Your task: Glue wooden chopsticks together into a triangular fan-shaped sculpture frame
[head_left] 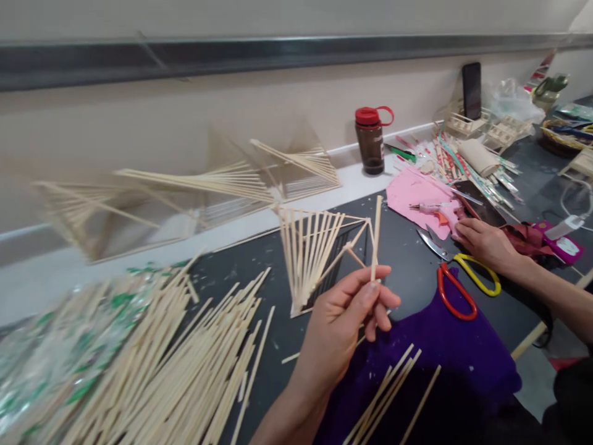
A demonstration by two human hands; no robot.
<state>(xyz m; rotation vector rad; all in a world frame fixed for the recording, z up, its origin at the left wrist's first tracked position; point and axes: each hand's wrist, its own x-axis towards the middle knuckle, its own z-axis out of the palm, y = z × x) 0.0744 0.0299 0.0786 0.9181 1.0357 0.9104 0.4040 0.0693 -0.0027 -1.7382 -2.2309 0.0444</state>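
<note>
My left hand (pixel 345 315) pinches a thin wooden stick (pixel 377 238) and holds it nearly upright. Just behind it on the dark table stands a frame of glued sticks (pixel 310 259) with a fan of slats. At the right, my right hand (pixel 486 244) is closed around the handle of a pink glue gun (pixel 442 209), whose nozzle points left over a pink sheet (pixel 407 191). Scissors (pixel 456 290) with one red and one yellow handle lie just below that hand. Several loose sticks (pixel 384 402) rest on the purple cloth (pixel 454 346) in front of me.
A large pile of sticks (pixel 194 364) and plastic wrappers (pixel 83 346) cover the left. Longer stick structures (pixel 199 185) lean along the wall. A red-lidded bottle (pixel 370 142), wrapped chopsticks (pixel 491 167) and an upright phone (pixel 472 91) stand or lie farther back.
</note>
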